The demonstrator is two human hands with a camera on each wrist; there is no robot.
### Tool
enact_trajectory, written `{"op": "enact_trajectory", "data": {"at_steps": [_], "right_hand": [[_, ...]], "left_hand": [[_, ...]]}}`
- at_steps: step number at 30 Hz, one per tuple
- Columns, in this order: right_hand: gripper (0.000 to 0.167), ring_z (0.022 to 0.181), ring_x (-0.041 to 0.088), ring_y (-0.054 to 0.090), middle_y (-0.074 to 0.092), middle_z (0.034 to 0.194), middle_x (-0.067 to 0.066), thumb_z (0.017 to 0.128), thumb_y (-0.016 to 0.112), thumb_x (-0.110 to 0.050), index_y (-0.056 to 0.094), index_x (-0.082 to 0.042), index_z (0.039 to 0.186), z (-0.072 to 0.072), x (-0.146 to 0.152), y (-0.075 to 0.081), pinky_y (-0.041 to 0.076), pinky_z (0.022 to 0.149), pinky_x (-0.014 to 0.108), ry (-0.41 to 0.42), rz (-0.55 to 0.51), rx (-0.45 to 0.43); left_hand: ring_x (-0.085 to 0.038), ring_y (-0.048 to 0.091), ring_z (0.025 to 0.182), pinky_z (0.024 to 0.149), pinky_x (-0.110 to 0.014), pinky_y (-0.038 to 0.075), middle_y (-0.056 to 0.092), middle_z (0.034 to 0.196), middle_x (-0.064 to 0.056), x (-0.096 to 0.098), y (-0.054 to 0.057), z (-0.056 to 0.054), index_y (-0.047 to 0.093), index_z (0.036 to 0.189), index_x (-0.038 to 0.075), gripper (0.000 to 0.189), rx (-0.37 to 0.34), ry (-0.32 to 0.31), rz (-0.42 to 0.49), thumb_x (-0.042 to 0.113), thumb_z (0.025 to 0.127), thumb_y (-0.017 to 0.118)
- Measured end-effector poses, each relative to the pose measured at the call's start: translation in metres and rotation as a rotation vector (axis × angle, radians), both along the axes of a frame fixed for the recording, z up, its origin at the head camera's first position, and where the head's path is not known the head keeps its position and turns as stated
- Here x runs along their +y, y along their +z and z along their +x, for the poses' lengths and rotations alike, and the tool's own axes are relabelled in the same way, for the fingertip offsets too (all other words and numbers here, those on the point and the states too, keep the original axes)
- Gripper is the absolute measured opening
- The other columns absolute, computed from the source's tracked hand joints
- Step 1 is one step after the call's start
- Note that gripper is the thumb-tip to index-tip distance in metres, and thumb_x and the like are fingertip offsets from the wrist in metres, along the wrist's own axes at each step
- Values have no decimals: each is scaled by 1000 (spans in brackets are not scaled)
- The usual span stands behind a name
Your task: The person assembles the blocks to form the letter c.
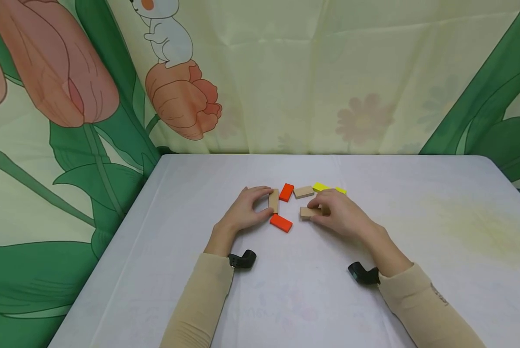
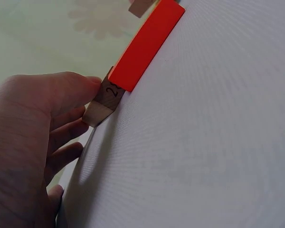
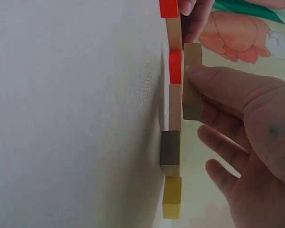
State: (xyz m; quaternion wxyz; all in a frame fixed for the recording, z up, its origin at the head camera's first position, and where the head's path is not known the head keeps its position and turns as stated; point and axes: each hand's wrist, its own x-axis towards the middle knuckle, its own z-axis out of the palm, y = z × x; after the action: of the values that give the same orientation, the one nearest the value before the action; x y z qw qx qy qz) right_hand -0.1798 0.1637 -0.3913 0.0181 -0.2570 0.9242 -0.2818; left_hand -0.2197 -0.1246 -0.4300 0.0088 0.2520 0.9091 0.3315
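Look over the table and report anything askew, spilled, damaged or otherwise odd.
A faint yellowish patch discolours the white tabletop at the head view's right; stain or print, I cannot tell. The nearer red rectangular block lies slanted, perhaps deliberately, but shows no visible damage.

Your head view looked forward and down from farthest off, with the tabletop [image 1: 295,299] across the lower frame and the curtain [image 1: 281,72] above. From close in, the left wrist view faced past your left hand [image 1: 244,210], tabletop slanting down its right side; the right wrist view faced past your right hand [image 1: 341,214], tabletop at left. All three views shared your left hand.
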Motion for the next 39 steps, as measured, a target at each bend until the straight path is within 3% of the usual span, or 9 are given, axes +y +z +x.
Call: {"op": "enact_trajectory", "data": {"at_steps": [10,23,39], "right_hand": [[25,96,21,56,67,103,-2,85,80,-10,74,-9,109,10,-5,0,50,89,41,33,-10,-9],[21,104,23,56,68,98,-5,84,81,-7,75,-9,104,20,-10,-1,49,93,44,97,-18,58],[22,96,17,56,66,97,-6,85,82,-11,75,-11,106,23,-16,-4,51,86,38,143,17,-6]], "left_hand": [[-20,42,140,123,-45,9,54,146,-3,0,-1,0,59,142,14,55,-8,16,-11,31,92,69],[-21,42,140,123,-45,9,55,146,-3,1,0,2,59,142,14,55,-8,24,-16,31,91,69],[-19,42,140,123,-44,10,54,146,-1,2,-1,0,59,142,15,55,-15,30,-14,32,91,69]]}}
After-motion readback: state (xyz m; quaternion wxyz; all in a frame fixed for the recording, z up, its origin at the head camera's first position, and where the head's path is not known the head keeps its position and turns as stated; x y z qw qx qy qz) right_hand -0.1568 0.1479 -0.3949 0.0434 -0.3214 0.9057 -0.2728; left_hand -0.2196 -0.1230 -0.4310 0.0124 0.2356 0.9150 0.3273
